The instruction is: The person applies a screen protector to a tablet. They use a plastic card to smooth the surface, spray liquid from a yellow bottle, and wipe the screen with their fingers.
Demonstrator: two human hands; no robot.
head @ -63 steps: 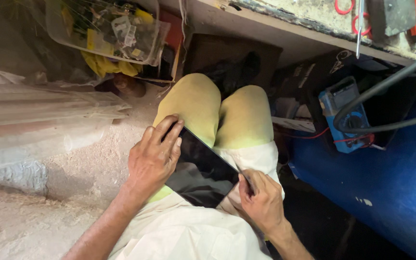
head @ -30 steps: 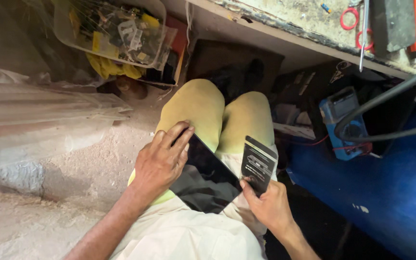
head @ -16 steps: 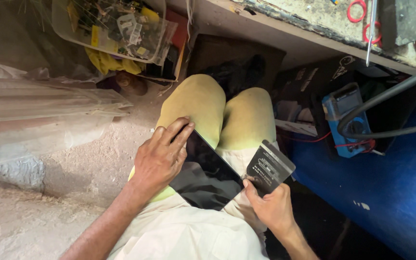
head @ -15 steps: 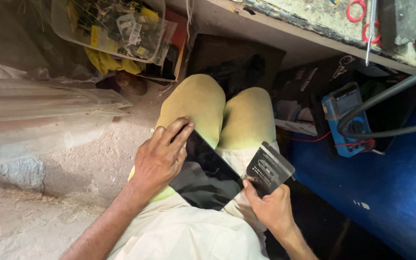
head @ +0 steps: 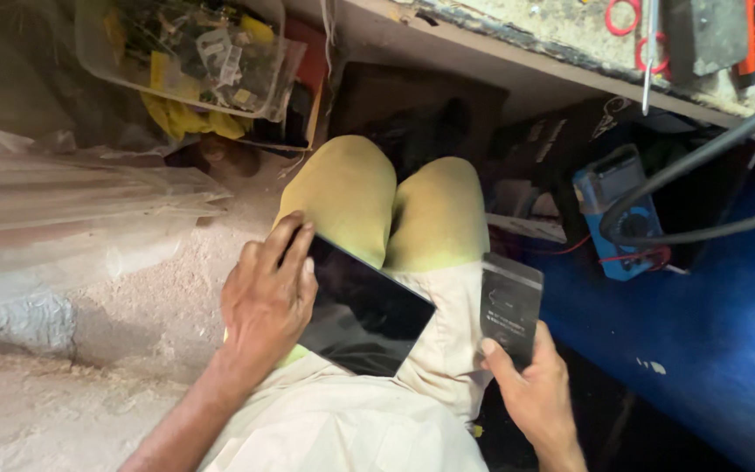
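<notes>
Your left hand (head: 266, 301) lies flat, fingers spread, on the dark tablet (head: 362, 313) resting across your lap. Your right hand (head: 530, 392), at four o'clock from it, pinches a thin clear sheet (head: 510, 306), held upright.

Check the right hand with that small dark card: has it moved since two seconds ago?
Yes. The right hand lifted the small dark card off the black tablet and carried it rightward, past the right knee, toward the blue drum.
</notes>
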